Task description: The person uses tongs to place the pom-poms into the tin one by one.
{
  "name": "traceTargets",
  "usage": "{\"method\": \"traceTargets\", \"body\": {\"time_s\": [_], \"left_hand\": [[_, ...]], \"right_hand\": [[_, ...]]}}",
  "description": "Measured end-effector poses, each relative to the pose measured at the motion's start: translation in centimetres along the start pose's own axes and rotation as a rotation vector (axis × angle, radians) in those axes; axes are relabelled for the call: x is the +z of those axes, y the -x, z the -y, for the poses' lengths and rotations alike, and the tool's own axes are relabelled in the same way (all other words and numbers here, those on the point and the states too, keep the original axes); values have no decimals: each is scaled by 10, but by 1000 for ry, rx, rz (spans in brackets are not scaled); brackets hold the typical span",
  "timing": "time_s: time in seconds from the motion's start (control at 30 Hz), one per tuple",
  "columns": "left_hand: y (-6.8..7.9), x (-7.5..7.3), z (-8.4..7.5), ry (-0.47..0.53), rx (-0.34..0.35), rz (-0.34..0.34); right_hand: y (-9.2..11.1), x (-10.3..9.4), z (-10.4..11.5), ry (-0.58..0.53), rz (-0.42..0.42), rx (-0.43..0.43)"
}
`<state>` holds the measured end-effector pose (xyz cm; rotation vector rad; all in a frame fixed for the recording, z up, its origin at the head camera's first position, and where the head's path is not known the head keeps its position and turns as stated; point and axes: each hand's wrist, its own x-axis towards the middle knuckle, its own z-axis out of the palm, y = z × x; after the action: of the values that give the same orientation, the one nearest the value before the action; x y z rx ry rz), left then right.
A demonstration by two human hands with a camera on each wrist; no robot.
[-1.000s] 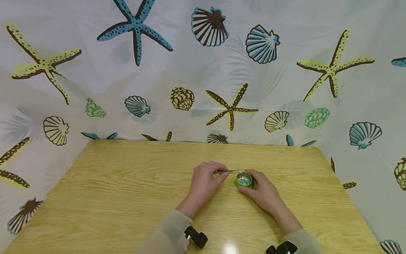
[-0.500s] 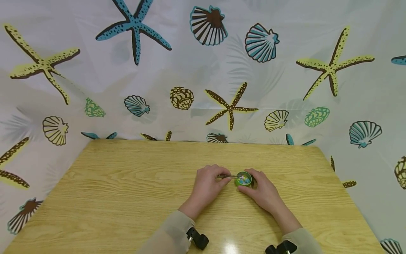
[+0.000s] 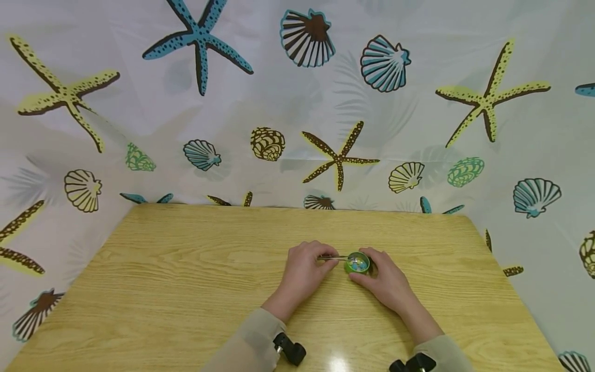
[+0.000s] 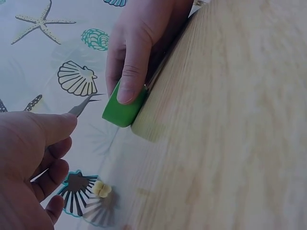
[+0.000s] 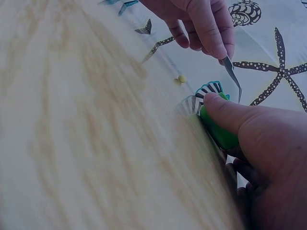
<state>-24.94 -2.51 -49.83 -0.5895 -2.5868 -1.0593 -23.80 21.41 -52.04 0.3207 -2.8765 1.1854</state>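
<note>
In the head view my left hand (image 3: 304, 271) pinches metal tweezers (image 3: 335, 257) between thumb and fingers. Their tips point right, over the near-round mouth of a small green container (image 3: 348, 267). In the left wrist view the bent tips of the tweezers (image 4: 87, 101) stand a little apart, with nothing visible between them. My right hand (image 3: 386, 281) grips the container from its right side, thumb at the front, and it stands on the table. Small pieces (image 3: 358, 265), blue, yellow and pale, lie inside it.
A small pale yellow piece (image 4: 101, 189) lies on the table in the left wrist view; the head view does not show it. The wooden table (image 3: 195, 289) ends at a cloth (image 3: 260, 103) printed with shells and starfish.
My left hand has come slightly nearer and right, bringing the tweezers' tips from the far rim over the container. A small pale thing at the tips is no longer there. My right hand stays put.
</note>
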Motion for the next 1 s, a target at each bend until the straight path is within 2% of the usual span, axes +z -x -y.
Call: {"method": "traceTargets", "body": {"time_s": [0.23,0.4,0.57,0.8,1.0], "left_hand": [[-2,-7,4,18,-41,-33],[-4,-15,15,10,-73,-66],[-5,-23,26,6,-77,-94],[-3,-34,38,52,-114,-101],[-1,-35,49,45,-140,-106]], "right_hand": [[0,1,-2,1,-2,6],[-1,1,-2,-3,-1,6],[-1,1,-1,-7,-2,0],[0,1,-1,-12,7,5],[1,1,-2,-4,8,2]]}}
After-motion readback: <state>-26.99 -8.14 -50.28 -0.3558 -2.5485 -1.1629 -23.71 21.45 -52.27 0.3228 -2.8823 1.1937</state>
